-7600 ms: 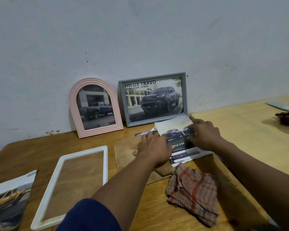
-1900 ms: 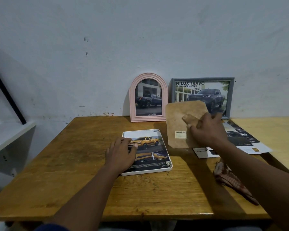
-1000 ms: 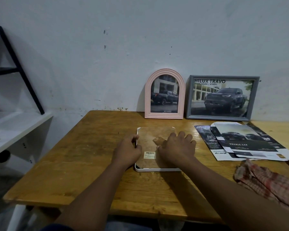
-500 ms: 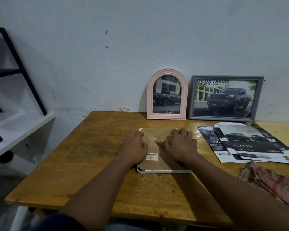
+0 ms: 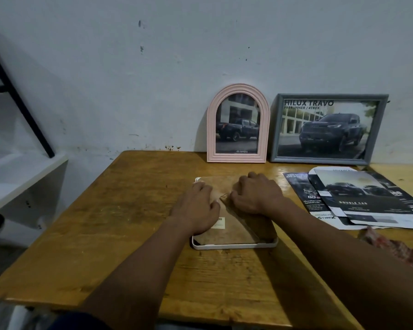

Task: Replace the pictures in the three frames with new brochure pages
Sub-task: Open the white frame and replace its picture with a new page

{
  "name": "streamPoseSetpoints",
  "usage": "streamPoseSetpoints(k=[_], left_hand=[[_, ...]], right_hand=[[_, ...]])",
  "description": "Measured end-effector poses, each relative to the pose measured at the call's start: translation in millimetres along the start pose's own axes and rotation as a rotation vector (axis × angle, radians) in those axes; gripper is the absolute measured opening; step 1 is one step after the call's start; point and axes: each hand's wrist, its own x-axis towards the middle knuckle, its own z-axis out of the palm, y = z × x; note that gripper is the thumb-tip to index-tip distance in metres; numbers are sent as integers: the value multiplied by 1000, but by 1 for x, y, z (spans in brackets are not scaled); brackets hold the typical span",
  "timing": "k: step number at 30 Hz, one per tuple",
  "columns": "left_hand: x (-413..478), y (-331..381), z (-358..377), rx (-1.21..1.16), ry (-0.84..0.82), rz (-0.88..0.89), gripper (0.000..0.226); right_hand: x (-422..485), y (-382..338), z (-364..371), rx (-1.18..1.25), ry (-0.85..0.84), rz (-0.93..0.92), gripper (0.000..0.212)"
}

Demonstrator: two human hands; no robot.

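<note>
Backing [image 5: 234,231] of white frame [image 5: 234,246] under left hand [image 5: 197,210], fingers [image 5: 202,186] flat, right hand [image 5: 258,195] curled, grip unclear, grey frame [image 5: 320,160] reads HILUX TRAVO.

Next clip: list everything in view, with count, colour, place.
table: one, brown wood, centre
white frame: one, face down on table
backing board: one, brown, in white frame
pink frame: one, against wall
grey frame: one, right of pink frame
brochure pages: several, dark, table right
cloth: one, red checked, right edge
shelf: one, white, left
rack: one, black, above shelf
left hand: one, on backing board
right hand: one, curled, on backing board
</note>
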Motion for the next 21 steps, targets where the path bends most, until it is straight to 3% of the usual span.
streamPoseSetpoints(k=[7,15,21], left_hand=[[18,9,0,153,66,-47,56],[22,0,11,-103,38,-32,54],[23,0,12,-53,-28,-8,60]], right_hand=[[15,8,2,-36,29,-37,56],[13,19,23,184,137,-124,41],[8,26,29,292,72,-148,45]])
